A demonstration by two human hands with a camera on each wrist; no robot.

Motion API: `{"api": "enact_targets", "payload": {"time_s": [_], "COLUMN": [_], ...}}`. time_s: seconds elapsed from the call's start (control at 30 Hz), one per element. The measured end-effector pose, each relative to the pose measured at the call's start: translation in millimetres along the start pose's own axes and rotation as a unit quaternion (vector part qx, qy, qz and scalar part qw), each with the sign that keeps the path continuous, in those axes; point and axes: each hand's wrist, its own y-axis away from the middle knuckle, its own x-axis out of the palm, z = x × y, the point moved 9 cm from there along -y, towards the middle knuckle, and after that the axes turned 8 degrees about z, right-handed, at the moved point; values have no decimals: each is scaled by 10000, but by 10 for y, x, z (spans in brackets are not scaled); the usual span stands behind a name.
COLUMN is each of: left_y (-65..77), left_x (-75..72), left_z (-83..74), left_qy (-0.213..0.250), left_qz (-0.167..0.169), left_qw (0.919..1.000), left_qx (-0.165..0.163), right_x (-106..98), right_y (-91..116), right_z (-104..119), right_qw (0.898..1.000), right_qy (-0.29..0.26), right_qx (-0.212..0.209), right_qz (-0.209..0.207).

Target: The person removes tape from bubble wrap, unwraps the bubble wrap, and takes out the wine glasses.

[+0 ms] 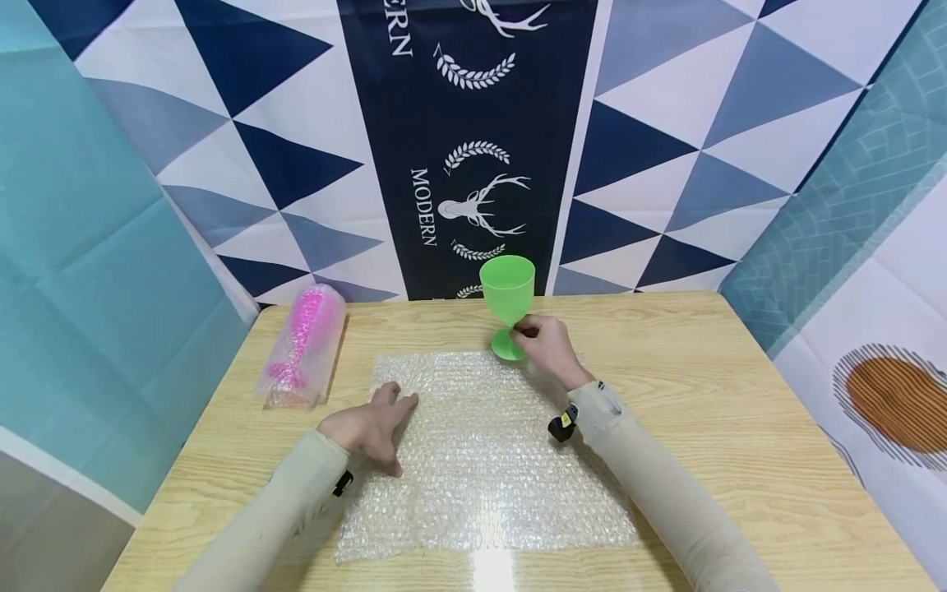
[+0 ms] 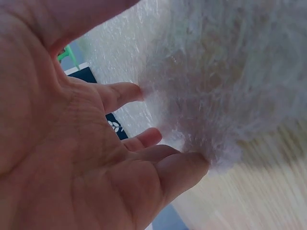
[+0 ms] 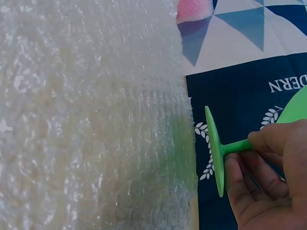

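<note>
A light green plastic goblet (image 1: 509,288) stands upright near the table's far edge, at the far edge of a flat sheet of clear bubble wrap (image 1: 496,460). My right hand (image 1: 549,347) pinches the goblet's stem between thumb and fingers. In the right wrist view, the goblet's round foot (image 3: 215,151) shows beside the wrap's edge. My left hand (image 1: 373,423) lies at the left side of the sheet with its fingers spread. Its fingertips (image 2: 192,165) touch the bubble wrap in the left wrist view.
A pink object rolled in bubble wrap (image 1: 303,345) lies at the back left of the wooden table (image 1: 703,395). Patterned cloth (image 1: 473,148) hangs directly behind the table, with more cloth panels at both sides.
</note>
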Motion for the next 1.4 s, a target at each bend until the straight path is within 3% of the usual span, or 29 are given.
{"api": "enact_targets", "payload": {"time_s": [0.37, 1.4], "left_y": [-8, 29], "left_x": [2, -19], "left_z": [13, 8], "left_qy": [-85, -302], "left_qz": [-40, 42], "left_qw": [9999, 9995], "left_qx": [-70, -93], "right_x": [22, 66], "right_y": [-10, -74], "right_z": [-3, 24], "right_qw": [9996, 9996], "right_qy": [148, 86], "right_qx": [-224, -271], "right_qz": [-33, 43]}}
